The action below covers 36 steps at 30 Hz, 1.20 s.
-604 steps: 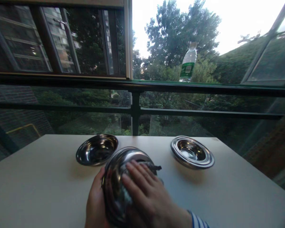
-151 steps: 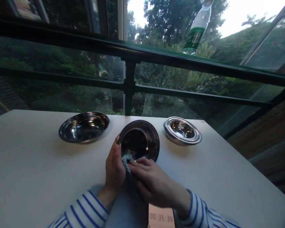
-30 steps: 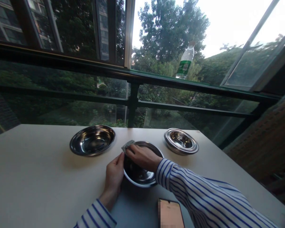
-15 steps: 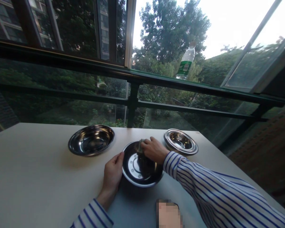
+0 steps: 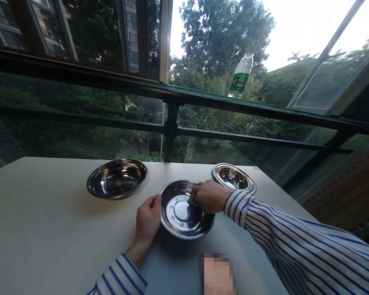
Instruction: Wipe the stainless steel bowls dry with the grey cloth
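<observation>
A shiny steel bowl [image 5: 180, 211] is tilted toward me above the near middle of the table. My left hand [image 5: 149, 217] grips its left rim, thumb on top and the other fingers out of sight behind the wall. Inside the bowl, at the right wall, my right hand [image 5: 210, 196] is closed on a small greyish cloth [image 5: 193, 197], pressed to the metal. Most of the cloth is hidden by the fingers, so its exact kind is hard to make out.
On the white table [image 5: 49, 229] a wider steel bowl [image 5: 117, 180] stands at the back left. Nested steel bowls [image 5: 233, 178] sit at the back right. A pixelated phone-shaped object [image 5: 218, 274] lies at the front. A plastic bottle [image 5: 240, 78] stands on the green railing [image 5: 203, 96].
My right hand has moved with the cloth from the far wall of the bowl to its right wall. The left hand keeps its hold; the bowl has shifted slightly right.
</observation>
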Available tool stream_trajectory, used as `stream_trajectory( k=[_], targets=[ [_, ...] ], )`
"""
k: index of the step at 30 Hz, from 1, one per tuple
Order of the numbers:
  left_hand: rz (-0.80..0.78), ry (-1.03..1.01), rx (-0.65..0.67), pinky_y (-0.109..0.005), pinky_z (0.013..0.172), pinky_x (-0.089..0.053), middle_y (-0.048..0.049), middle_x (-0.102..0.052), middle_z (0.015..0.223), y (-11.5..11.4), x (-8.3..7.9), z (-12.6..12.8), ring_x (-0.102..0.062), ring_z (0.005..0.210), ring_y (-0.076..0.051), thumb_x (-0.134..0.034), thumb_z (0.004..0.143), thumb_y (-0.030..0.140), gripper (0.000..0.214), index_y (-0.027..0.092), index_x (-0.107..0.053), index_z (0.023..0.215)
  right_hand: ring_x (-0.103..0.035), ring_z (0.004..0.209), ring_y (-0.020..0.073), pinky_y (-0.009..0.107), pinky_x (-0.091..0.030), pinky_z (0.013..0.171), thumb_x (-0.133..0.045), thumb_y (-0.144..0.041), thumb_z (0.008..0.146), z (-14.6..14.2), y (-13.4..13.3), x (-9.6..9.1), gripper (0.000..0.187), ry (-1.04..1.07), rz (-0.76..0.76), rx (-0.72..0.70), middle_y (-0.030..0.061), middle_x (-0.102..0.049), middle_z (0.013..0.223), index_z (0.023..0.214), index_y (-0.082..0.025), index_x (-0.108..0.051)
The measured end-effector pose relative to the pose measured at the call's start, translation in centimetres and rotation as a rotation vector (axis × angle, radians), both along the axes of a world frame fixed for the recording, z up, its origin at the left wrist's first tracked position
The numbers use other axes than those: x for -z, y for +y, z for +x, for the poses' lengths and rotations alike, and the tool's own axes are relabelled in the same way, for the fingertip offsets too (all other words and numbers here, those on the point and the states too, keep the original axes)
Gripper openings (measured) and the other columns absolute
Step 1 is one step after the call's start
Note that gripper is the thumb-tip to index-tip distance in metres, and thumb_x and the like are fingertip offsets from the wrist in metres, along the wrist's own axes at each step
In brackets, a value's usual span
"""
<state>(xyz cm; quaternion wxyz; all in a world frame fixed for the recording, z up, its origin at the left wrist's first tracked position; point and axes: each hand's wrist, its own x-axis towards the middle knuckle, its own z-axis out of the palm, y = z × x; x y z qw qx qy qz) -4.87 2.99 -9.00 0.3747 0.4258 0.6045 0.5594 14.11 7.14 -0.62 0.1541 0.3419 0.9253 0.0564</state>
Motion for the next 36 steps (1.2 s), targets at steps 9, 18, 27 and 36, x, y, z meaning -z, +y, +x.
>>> stream_trajectory(
  k=[9, 18, 27, 36],
  targets=[
    [0.026, 0.071, 0.011, -0.029, 0.063, -0.045, -0.0061, -0.071, 0.071, -0.5, -0.2, 0.5, -0.062, 0.07, -0.022, -0.05, 0.074, 0.043, 0.036, 0.012, -0.069, 0.076, -0.055, 0.065, 0.0094, 0.016, -0.039, 0.058, -0.051, -0.016, 0.079, -3.7, -4.5, 2.3, 0.017, 0.422, -0.399, 0.055, -0.001, -0.065, 0.077, 0.089, -0.019, -0.064],
    [0.048, 0.128, 0.049, -0.028, 0.065, -0.044, -0.004, -0.068, 0.065, -0.3, -0.3, 0.2, -0.061, 0.07, -0.022, -0.048, 0.075, 0.042, 0.034, 0.014, -0.068, 0.072, -0.057, 0.089, 0.0158, 0.022, -0.043, 0.071, -0.036, -0.015, 0.088, -7.2, -2.9, 4.5, 0.029, 0.646, -0.229, 0.359, 0.0126, -0.061, 0.105, 0.114, -0.009, -0.049],
    [0.034, 0.151, 0.019, -0.027, 0.063, -0.042, -0.0043, -0.069, 0.069, -0.5, -0.5, 0.4, -0.061, 0.07, -0.021, -0.048, 0.077, 0.039, 0.033, 0.013, -0.068, 0.075, -0.06, 0.065, 0.0182, 0.025, -0.043, 0.057, -0.062, -0.004, 0.066, 0.3, -3.4, 0.0, 0.015, 0.094, -0.271, 0.091, 0.0051, -0.066, 0.068, 0.072, -0.016, -0.069],
    [0.054, 0.147, 0.062, -0.028, 0.062, -0.044, -0.0041, -0.069, 0.067, -0.2, 0.0, 0.3, -0.061, 0.069, -0.022, -0.047, 0.077, 0.043, 0.04, 0.011, -0.07, 0.081, -0.052, 0.099, 0.0267, 0.038, -0.045, 0.078, -0.042, -0.008, 0.087, -0.9, -0.3, 2.2, 0.023, 0.154, 0.113, 0.04, 0.0186, -0.059, 0.103, 0.098, -0.009, -0.062]
  ],
)
